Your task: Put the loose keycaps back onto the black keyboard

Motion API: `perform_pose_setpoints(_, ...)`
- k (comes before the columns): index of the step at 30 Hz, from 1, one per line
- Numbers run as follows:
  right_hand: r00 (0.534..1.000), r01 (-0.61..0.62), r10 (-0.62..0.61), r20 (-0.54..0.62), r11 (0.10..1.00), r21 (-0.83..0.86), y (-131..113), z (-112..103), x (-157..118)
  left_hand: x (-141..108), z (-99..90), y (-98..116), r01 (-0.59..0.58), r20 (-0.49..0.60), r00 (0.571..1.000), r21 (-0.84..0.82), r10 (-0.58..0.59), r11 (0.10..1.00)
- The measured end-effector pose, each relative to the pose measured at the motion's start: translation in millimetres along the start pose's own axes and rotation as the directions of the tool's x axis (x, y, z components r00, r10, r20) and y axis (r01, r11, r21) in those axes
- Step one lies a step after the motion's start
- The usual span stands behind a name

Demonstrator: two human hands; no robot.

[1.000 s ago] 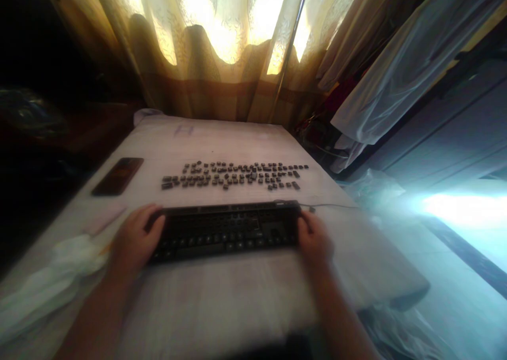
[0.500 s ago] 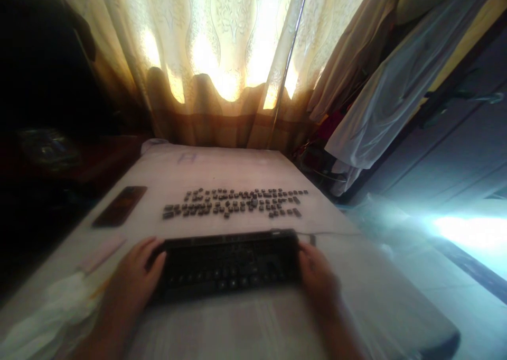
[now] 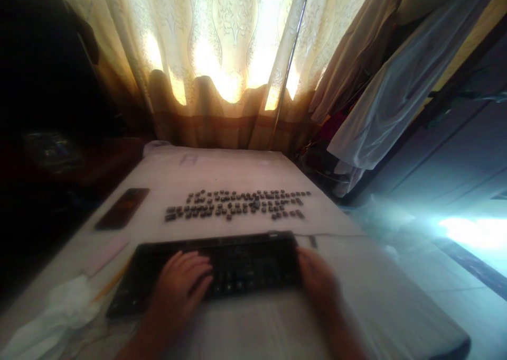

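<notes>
A black keyboard (image 3: 253, 259) lies on the cloth-covered surface in front of me, keys partly removed as far as the blur shows. My left hand (image 3: 184, 278) rests over its left-middle part, fingers stretched out and thumb apart, holding nothing. At the keyboard's right end, my right hand (image 3: 317, 275) grips the edge, though it is smeared by motion. Beyond the keyboard, loose dark keycaps (image 3: 237, 204) are laid out in rough rows.
A dark phone (image 3: 122, 208) lies to the left. Nearer are a pink flat object (image 3: 105, 254), a thin yellow stick (image 3: 113, 280) and a crumpled white cloth or bag (image 3: 59, 310). A cable (image 3: 336, 235) runs off right. Curtains (image 3: 233, 43) hang behind.
My left hand has moved right, from the keyboard's left end onto its keys, uncovering that end. My right hand stays at the right edge. The view has shifted slightly.
</notes>
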State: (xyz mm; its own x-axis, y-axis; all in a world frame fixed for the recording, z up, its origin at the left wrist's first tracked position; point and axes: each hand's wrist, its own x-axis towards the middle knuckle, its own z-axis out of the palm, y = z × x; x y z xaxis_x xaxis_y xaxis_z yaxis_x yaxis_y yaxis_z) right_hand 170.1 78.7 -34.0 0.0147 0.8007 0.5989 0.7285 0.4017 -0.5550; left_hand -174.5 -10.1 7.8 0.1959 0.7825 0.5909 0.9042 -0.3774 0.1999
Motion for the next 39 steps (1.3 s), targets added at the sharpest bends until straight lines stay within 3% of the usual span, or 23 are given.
perform_pose_setpoints(6,0.995,-0.089,0.088,0.037,0.995,0.035,-6.9,-3.9,3.7,-1.0,3.0,10.2,-0.014,0.12,0.992,-0.11,0.028,0.994)
perform_pose_setpoints(16,0.985,-0.147,0.139,0.102,0.987,0.071,-9.5,-8.9,5.3,-2.9,5.2,17.4,-0.034,0.168,0.984,-0.117,0.054,0.993)
perform_pose_setpoints(31,0.997,-0.073,0.071,0.034,0.996,0.055,-0.8,-1.0,1.2,-1.8,8.2,21.3,-0.162,0.128,0.979,0.032,0.157,0.986)
perform_pose_setpoints(39,0.996,-0.087,0.084,0.041,0.993,0.074,-2.0,-0.2,2.7,-2.9,12.3,21.8,-0.145,0.135,0.981,0.013,0.142,0.989)
